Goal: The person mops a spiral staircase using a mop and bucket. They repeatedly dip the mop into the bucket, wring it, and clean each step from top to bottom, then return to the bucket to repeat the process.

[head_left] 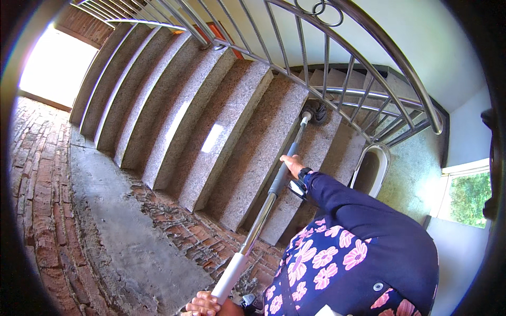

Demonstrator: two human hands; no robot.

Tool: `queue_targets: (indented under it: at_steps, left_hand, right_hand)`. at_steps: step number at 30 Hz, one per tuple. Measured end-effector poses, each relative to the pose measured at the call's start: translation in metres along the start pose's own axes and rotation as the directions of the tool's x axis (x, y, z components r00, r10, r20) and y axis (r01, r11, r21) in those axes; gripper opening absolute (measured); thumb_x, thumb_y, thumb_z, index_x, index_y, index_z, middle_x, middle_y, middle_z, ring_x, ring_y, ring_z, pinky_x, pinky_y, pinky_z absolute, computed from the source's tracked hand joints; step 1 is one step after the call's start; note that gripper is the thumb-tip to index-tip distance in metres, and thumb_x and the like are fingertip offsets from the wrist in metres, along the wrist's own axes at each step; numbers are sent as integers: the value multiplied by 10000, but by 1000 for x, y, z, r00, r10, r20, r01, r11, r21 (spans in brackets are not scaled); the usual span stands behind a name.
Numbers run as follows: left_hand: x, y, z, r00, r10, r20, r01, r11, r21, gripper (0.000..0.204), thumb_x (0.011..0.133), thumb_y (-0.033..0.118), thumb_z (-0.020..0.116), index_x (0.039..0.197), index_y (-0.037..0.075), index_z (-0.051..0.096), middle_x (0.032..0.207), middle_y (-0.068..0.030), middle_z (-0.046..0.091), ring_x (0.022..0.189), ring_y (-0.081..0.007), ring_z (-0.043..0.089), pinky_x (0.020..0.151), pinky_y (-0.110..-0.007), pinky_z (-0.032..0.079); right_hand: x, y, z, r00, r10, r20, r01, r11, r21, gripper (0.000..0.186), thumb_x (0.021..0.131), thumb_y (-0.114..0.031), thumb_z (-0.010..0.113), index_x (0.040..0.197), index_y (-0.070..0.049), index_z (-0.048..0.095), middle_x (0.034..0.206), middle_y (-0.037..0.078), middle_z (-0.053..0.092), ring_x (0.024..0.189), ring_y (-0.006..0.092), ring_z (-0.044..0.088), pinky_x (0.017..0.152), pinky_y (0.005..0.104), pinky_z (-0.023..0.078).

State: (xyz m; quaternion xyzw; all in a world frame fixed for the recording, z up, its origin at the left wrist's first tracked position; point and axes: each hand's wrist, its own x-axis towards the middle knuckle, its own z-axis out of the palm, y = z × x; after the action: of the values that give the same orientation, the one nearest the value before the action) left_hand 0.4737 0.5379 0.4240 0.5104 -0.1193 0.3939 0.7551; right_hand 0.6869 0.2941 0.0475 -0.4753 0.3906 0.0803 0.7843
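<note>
I hold a mop with both hands, its pole running slantwise across the stairs. My right hand [292,164], with a dark watch at the wrist, is closed around the grey grip section of the mop pole [278,181]. At the lower edge my left hand [204,303] wraps the white end of the handle [230,275]; the picture's edge cuts it off in part. The dark, stringy mop head [318,112] rests on a speckled stone step [300,142], beside the foot of the metal railing.
A metal railing [342,87] with curved handrails borders the stairs. Near it stands a pale oval tub [387,158]. Several stone steps [174,110] run toward a bright opening [55,66] at the left. A rough brick wall [47,210] lines the near-left side; a window [469,197] is at right.
</note>
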Motion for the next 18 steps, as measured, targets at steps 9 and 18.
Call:
queue_targets:
  at_steps: [9,18]
  left_hand:
    - [65,50,-49,996,77,44,-77,997,-12,320,963,340,405,771,93,471,560,11,430,427,-104,381,491,-270,357]
    - [10,-10,-17,998,-52,19,54,994,-91,254,935,305,506,808,87,480,571,6,462,443,-101,413,489,-260,367]
  right_hand:
    - [-107,64,-8,980,199,-17,-195,974,118,263,752,-218,720,811,-47,529,719,74,553,627,232,612,513,416,541]
    - [-48,18,-70,983,-52,-174,56,998,17,329,687,-325,705,665,-21,582,587,96,591,451,206,563,347,340,418]
